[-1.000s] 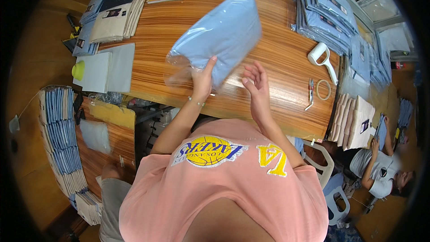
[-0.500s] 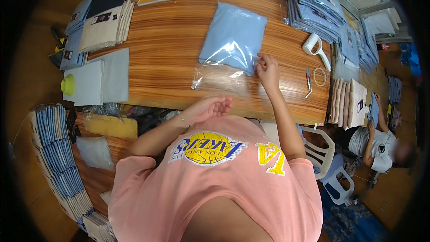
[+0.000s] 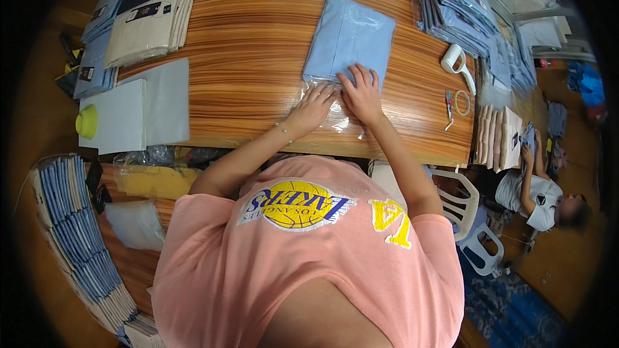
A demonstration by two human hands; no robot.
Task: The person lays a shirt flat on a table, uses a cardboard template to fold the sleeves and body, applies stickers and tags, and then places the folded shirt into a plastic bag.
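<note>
A folded light-blue garment [image 3: 351, 35] lies in a clear plastic bag [image 3: 340, 119] on the wooden table, its loose flap toward me. My right hand [image 3: 362, 95] rests palm down on the bag, fingers spread over the garment's near edge. Beside it, my left hand [image 3: 312, 109] lies on the flap with its fingers stretched out flat. The two hands almost meet at the fingertips.
A white lint roller [image 3: 456, 64], a small cutter [image 3: 449, 109] and a tape ring [image 3: 461, 103] lie at right. Bagged blue garments [image 3: 454, 19] are stacked behind them. White boards [image 3: 116, 116] and bagged beige garments [image 3: 145, 26] sit at left. A co-worker [image 3: 545, 196] handles cloth at far right.
My left hand has moved up from near my body onto the bag's flap. The right hand has shifted from the bag's right edge onto its front, and the bag now sits slightly farther right.
</note>
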